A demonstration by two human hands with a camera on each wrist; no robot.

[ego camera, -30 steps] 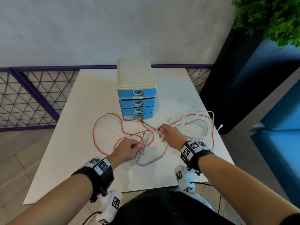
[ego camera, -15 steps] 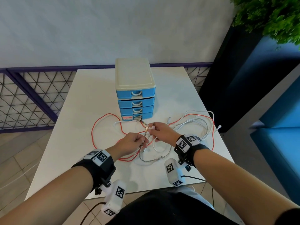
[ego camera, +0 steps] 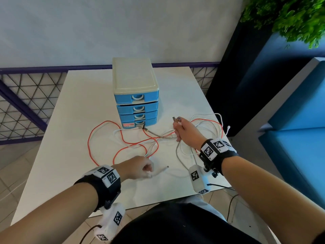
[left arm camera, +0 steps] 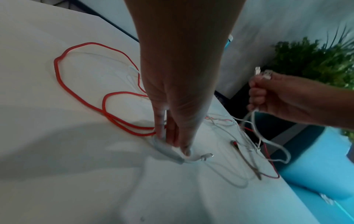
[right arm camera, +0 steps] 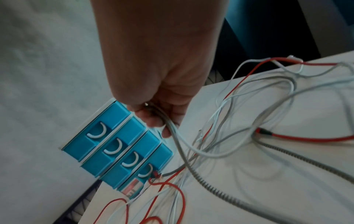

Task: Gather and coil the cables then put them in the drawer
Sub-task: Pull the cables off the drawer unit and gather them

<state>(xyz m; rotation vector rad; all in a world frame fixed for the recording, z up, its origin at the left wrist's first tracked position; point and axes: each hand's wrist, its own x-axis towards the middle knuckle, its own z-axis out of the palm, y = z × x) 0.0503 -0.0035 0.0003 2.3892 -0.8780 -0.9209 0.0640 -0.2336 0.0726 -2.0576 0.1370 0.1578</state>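
My right hand (ego camera: 186,131) is curled round a small bundle of cable ends, a white cable (right arm camera: 203,153) and a grey braided cable (right arm camera: 216,191), lifted above the surface with two plugs poking out over my knuckles. From my fist those strands hang down and run into the loose tangle lying to my right. My left hand (ego camera: 136,168) is down on the surface, fingers (left arm camera: 170,133) pressed together and pinching another white lead (left arm camera: 168,151) against it; its plug end (ego camera: 162,169) lies just past my fingertips, pointing right. The two hands are well apart.

The orange cable (ego camera: 105,136) sprawls in wide loops between my left hand and the drawer unit (ego camera: 136,95), with one end near the lowest drawer, and another stretch of it runs through the tangle on the right. The unit is a blue four-drawer stack with a cream top; all four drawers look closed.

Everything sits on a white surface (ego camera: 79,106). Beyond it is a pale wall, a purple lattice railing (ego camera: 22,95) to the left, blue seating (ego camera: 299,111) and a green plant (ego camera: 290,16) to the right.
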